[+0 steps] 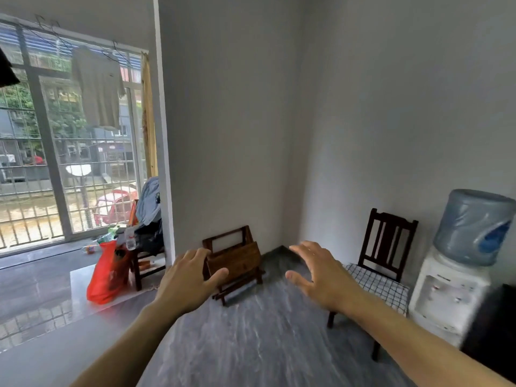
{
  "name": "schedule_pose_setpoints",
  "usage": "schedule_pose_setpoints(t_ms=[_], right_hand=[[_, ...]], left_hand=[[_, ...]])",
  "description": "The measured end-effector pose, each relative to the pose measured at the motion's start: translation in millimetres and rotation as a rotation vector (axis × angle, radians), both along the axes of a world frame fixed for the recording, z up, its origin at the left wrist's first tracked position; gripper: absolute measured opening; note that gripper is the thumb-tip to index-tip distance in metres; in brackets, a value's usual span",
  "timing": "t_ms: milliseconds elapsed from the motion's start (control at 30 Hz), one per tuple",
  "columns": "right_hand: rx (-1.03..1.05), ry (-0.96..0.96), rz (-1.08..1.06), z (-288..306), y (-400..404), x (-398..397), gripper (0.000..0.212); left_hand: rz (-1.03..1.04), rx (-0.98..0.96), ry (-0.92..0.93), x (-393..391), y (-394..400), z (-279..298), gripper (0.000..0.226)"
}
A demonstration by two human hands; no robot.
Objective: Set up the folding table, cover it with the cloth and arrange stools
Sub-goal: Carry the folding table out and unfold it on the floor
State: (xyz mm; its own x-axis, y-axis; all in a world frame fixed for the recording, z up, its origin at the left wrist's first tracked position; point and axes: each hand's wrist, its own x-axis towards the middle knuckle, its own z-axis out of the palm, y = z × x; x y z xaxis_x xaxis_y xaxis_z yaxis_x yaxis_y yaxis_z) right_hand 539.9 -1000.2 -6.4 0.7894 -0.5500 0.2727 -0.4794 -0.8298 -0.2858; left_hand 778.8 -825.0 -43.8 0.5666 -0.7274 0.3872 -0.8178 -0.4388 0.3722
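A small dark wooden folding table (237, 259) stands folded on the grey floor in the corner, leaning by the wall. My left hand (190, 277) is stretched out in front of its left side, fingers apart, holding nothing; I cannot tell whether it touches the wood. My right hand (318, 275) hovers open to the right of the table, clear of it. A blue-and-white checked cloth (379, 286) lies on the seat of a dark wooden chair (388, 241) at the right wall.
A water dispenser (452, 289) with a blue bottle stands at the far right. Left of the wall edge, another chair (145, 263) holds clothes and bottles, with a red plastic bag (107, 275) beside it. Barred glass doors (64, 152) fill the left.
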Motion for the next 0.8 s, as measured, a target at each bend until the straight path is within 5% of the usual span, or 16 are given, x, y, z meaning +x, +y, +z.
schedule_pose_setpoints(t_ms=[800], right_hand=[[0.133,-0.03,0.067,-47.0,-415.9,337.2,0.064]], left_hand=[[0.085,0.139,0.014,309.4,-391.4,-28.4,0.071]])
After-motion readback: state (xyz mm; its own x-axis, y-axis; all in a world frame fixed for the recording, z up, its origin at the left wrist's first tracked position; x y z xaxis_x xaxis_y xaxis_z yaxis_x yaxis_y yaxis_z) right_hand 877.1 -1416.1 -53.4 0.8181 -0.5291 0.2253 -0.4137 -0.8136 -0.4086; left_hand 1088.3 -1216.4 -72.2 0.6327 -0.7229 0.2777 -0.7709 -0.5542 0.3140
